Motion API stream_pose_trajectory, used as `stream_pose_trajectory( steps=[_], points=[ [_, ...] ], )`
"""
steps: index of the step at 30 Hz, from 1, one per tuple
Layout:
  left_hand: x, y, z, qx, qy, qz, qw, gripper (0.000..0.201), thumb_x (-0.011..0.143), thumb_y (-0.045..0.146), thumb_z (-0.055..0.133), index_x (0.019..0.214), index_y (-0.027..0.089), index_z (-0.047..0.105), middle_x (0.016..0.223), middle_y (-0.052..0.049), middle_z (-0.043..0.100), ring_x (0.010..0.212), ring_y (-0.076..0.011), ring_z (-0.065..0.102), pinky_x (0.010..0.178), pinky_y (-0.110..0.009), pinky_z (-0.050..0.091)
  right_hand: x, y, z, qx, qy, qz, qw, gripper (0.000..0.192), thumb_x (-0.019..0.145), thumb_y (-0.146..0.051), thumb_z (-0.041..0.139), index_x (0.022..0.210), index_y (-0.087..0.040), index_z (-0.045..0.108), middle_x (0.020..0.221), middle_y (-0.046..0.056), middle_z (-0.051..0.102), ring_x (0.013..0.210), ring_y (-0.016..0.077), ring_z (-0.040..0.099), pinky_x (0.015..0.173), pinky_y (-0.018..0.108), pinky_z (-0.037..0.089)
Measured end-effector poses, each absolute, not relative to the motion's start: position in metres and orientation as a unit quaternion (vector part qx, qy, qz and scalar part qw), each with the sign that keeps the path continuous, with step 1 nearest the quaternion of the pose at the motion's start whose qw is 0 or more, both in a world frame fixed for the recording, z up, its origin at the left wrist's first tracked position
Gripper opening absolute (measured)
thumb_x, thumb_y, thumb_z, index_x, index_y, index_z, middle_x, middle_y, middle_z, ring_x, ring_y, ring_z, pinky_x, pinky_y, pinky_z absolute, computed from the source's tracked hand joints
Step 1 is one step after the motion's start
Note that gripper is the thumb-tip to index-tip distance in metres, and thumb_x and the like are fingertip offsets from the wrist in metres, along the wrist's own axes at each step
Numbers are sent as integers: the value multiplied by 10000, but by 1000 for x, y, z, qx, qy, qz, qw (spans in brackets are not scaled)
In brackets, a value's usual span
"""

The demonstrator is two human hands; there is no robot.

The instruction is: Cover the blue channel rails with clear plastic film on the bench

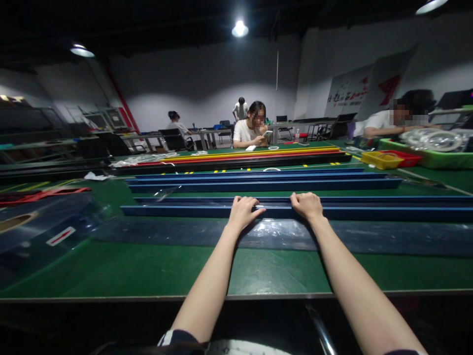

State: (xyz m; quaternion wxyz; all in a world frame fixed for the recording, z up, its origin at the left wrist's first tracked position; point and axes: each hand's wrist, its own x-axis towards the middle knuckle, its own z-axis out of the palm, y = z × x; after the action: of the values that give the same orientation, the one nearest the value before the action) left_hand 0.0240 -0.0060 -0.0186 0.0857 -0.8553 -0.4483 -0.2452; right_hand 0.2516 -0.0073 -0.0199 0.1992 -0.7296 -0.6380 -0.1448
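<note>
My left hand (243,211) and my right hand (306,205) both rest side by side on the near long blue channel rail (369,213), fingers curled over its near wall. A second blue rail (258,184) lies parallel behind it. A clear plastic sleeve (281,232) lies flat on the green table (111,266) just in front of the near rail, under my wrists.
Red, yellow and black rails (240,159) lie farther back. Yellow (380,159) and red trays sit at the right, beside a green bin (436,159) with clear rings. Folded clear plastic (44,231) lies at the left. Several people sit at tables beyond.
</note>
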Motion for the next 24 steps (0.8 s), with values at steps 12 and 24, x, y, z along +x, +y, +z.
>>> stream_pose_trajectory(
  steps=[12, 24],
  points=[
    [26, -6, -21, -860, -456, -212, 91, 416, 827, 572, 411, 927, 223, 616, 949, -17, 618, 854, -156, 577, 719, -250, 381, 258, -9, -20, -737, -629, -141, 205, 484, 849, -358, 296, 733, -187, 734, 732, 114, 695, 719, 214, 641, 634, 269, 411],
    [25, -6, -18, -856, -466, -210, 80, 467, 831, 585, 384, 885, 208, 654, 905, -23, 654, 881, -169, 580, 728, -250, 397, 260, -10, -17, -738, -637, -108, 197, 499, 848, -386, 283, 753, -197, 735, 743, 116, 693, 724, 205, 634, 647, 268, 412]
  ],
)
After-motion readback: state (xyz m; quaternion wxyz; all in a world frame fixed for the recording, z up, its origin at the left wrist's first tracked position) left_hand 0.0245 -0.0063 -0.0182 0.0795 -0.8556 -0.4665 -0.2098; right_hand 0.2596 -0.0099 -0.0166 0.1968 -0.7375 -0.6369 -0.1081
